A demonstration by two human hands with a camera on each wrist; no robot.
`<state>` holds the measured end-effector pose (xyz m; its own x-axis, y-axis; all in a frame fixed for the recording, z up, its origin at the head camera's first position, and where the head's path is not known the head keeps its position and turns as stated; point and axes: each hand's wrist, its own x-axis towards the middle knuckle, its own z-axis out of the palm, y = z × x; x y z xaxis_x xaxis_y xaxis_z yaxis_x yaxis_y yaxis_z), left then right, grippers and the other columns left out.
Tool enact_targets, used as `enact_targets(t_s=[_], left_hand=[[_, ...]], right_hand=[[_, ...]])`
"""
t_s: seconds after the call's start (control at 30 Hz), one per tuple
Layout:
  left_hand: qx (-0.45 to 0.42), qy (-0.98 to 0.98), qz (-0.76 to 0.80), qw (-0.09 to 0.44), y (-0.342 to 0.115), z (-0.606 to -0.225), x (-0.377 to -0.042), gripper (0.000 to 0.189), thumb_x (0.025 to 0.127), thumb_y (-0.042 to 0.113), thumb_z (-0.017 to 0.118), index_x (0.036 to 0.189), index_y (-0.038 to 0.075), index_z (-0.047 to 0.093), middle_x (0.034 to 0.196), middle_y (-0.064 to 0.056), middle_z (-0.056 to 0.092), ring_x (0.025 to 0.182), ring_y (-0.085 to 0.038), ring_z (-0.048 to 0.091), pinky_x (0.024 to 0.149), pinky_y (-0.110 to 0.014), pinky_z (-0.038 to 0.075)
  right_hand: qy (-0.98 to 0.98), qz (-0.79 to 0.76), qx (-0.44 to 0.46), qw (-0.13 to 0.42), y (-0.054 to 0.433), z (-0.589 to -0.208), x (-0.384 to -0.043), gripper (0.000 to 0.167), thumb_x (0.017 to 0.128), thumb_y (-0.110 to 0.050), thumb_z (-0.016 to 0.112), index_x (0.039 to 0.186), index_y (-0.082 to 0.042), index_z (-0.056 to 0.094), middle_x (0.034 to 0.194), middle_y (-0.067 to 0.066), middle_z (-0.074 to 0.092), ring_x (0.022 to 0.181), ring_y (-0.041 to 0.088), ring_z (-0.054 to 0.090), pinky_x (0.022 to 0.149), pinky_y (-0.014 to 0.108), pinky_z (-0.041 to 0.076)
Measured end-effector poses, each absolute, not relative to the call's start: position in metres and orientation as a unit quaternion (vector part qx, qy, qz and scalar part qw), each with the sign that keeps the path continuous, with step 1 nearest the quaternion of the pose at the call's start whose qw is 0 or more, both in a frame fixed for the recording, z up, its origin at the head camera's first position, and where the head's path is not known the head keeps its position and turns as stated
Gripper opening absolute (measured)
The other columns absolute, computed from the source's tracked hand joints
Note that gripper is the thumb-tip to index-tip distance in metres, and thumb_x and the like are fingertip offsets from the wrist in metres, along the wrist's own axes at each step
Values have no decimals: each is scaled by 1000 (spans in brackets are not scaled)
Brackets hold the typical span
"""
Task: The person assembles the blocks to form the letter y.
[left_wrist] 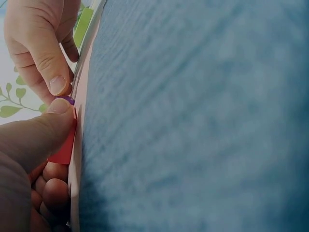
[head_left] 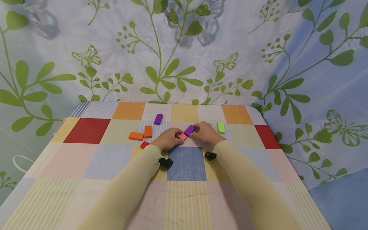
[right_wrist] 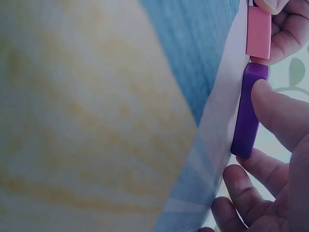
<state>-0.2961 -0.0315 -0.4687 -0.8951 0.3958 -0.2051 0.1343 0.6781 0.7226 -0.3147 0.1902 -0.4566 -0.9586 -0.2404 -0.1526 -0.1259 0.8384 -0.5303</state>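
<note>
In the head view my left hand pinches a small pink block at the middle of the patchwork cloth. Just to its right, my right hand holds a purple block between thumb and fingers. The right wrist view has the purple block lengthwise under my right thumb, one end close to the pink block. From the left wrist, my left thumb covers part of the pink block; only a sliver of purple shows beyond it.
To the left lie two orange blocks, a red block partly behind my left forearm, and another purple block farther back. A lime green block lies right of my right hand. A leaf-patterned curtain hangs behind the table.
</note>
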Motion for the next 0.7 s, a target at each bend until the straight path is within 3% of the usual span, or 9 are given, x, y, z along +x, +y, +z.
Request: enact_targets(t_s=[0.7], left_hand=[[150, 899, 376, 166, -31, -468, -294, 41, 98, 28, 76, 135, 12, 66, 113, -5, 65, 105, -25, 58, 97, -39, 48]], right_hand=[[957, -251, -97, 104, 189, -459, -315, 51, 96, -32, 77, 141, -9, 66, 127, 12, 61, 123, 31, 50, 107, 49, 43]])
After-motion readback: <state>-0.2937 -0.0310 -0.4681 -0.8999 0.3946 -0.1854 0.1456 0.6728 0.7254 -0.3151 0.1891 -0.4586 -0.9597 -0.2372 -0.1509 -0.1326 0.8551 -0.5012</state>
